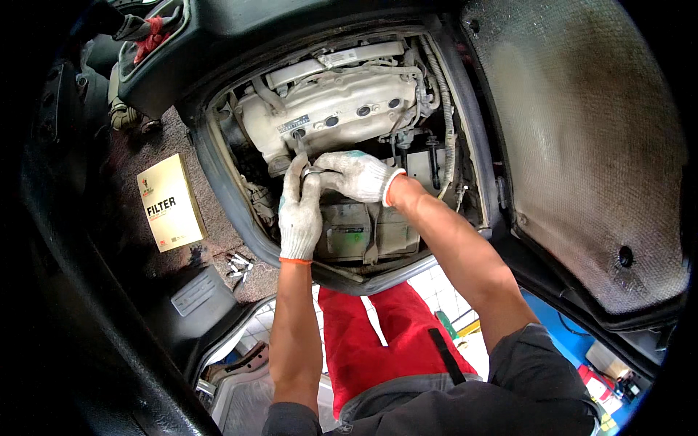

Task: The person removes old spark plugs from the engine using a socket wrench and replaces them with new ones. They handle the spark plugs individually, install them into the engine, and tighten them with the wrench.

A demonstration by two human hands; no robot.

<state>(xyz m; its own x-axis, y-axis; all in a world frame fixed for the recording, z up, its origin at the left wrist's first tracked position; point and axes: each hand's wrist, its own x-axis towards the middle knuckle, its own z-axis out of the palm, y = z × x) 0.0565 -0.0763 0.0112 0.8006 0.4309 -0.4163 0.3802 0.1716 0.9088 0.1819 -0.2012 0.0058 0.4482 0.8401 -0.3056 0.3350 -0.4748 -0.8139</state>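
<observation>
metal tool [311, 173] gripped by both gloved hands, left [299, 211] and right [355, 176] closed on it, over pale engine cover [342, 98]

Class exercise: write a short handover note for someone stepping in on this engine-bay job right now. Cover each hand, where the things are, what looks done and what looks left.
Left hand: gloved, reaching up into the engine opening, fingers on a small metal tool.
Right hand: gloved, gripping the same tool from the right, just below the engine's valve cover.
Things: a yellow filter box lies on the carpet to the left; a few small metal parts lie near it.
Done: the engine lid is raised and the engine is exposed.
Left: the tool is in use at the front of the cover; the filter box appears closed.
</observation>
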